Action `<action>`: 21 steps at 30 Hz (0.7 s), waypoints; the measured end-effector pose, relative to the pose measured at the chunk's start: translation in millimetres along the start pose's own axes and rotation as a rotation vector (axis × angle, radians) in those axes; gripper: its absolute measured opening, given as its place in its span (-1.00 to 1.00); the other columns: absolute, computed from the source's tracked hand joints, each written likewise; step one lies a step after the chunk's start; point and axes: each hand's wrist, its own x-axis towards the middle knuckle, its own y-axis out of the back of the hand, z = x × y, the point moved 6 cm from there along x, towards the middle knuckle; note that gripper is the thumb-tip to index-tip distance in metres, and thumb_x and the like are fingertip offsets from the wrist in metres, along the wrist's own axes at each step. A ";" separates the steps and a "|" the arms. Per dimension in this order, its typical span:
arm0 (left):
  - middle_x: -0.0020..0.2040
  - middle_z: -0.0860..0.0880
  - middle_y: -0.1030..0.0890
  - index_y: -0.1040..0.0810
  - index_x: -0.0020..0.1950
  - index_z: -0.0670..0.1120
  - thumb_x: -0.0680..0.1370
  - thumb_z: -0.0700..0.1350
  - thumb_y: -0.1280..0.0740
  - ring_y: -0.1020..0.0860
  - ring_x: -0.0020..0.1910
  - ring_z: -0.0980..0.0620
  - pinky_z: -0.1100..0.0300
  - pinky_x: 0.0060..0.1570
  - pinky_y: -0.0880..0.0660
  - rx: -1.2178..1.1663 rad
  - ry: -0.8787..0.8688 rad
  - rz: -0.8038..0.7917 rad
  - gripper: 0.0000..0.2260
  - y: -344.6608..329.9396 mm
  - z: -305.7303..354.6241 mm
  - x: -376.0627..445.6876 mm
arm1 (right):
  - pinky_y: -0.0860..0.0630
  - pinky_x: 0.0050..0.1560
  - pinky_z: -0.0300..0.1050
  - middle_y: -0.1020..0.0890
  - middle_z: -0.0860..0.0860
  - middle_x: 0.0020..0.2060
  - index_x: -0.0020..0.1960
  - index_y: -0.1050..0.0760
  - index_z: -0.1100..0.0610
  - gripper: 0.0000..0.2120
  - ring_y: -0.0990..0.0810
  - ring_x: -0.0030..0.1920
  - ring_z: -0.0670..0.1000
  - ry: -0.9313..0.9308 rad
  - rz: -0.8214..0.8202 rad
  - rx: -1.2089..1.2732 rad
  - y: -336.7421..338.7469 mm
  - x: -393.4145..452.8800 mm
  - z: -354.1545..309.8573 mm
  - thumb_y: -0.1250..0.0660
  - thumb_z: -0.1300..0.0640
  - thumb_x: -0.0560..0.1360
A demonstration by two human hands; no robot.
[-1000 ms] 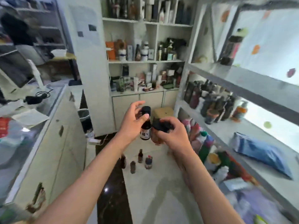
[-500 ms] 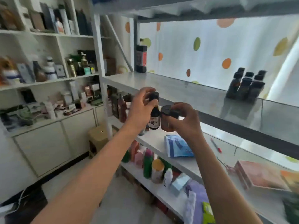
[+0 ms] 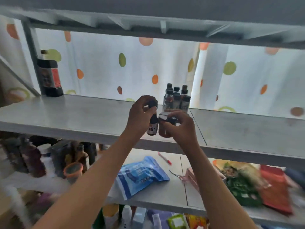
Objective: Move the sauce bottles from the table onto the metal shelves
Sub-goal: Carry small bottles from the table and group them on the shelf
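Note:
My left hand (image 3: 140,114) grips a small dark sauce bottle (image 3: 152,125) with a black cap and a white label, held by its neck. My right hand (image 3: 181,128) holds a squat brown-red sauce bottle (image 3: 163,129) by its black cap. The two bottles touch side by side, just above the front edge of the grey metal shelf (image 3: 82,116). A cluster of several small dark-capped bottles (image 3: 177,98) stands at the back of that shelf, right behind my hands.
A large dark bottle with a red label (image 3: 50,78) stands at the shelf's far left. The shelf below holds a blue bag (image 3: 140,176), a red pen (image 3: 165,158), many bottles at the left and packets at the right. A polka-dot curtain hangs behind.
My view has swung from the floor and cabinets to the metal shelves. Both hands have carried their bottles up to the upper shelf's front edge, close to the bottle cluster.

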 end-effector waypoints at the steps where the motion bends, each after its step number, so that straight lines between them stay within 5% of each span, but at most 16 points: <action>1: 0.10 0.10 -0.61 -0.56 0.17 -0.06 0.55 -0.28 -0.33 -0.57 0.04 0.19 0.51 -0.20 -0.48 -0.003 0.002 -0.019 -0.76 -8.4 -6.5 7.7 | -0.51 -0.10 -0.39 -0.63 -0.01 -0.02 -0.09 -0.64 0.14 -0.78 -0.61 -0.04 -0.12 -0.008 0.020 -0.040 2.8 4.0 5.0 -0.57 0.18 0.30; 7: 0.11 0.01 -0.60 -0.50 0.22 -0.08 0.55 -0.27 -0.34 -0.59 0.08 0.03 0.45 -0.26 -0.51 -0.081 0.031 -0.128 -0.75 -50.4 -38.1 30.9 | -0.53 -0.06 -0.33 -0.60 -0.05 -0.04 -0.08 -0.62 0.15 -0.78 -0.60 -0.05 -0.12 -0.061 0.143 -0.194 16.8 10.8 37.7 -0.56 0.15 0.31; 11: 0.04 0.12 -0.62 -0.45 0.29 -0.01 0.51 -0.22 -0.41 -0.59 -0.01 0.22 0.46 -0.11 -0.52 -0.039 0.001 -0.203 -0.62 -58.9 -52.6 30.3 | -0.45 -0.10 -0.45 -0.58 -0.07 -0.01 -0.02 -0.57 0.12 -0.77 -0.58 -0.07 -0.18 -0.096 0.138 -0.186 14.9 4.6 47.1 -0.54 0.10 0.40; 15: 0.01 0.16 -0.65 -0.57 0.22 0.02 0.42 -0.23 -0.49 -0.59 0.02 0.25 0.53 -0.07 -0.42 0.065 0.005 -0.315 -0.60 -56.1 -80.1 17.7 | -0.50 0.05 -0.31 -0.54 -0.25 0.04 0.03 -0.55 0.06 -0.74 -0.55 0.04 -0.18 -0.057 0.148 -0.172 11.4 -3.0 54.6 -0.53 0.16 0.40; 21: -0.05 0.12 -0.67 -0.62 0.19 0.08 0.34 -0.18 -0.54 -0.62 -0.08 0.21 0.44 -0.17 -0.42 0.198 0.018 -0.315 -0.56 -62.2 -93.3 25.1 | -0.51 0.03 -0.17 -0.59 -0.08 0.06 0.13 -0.55 -0.07 -0.63 -0.55 0.06 -0.07 -0.141 0.058 -0.213 16.4 6.9 71.0 -0.54 0.09 0.37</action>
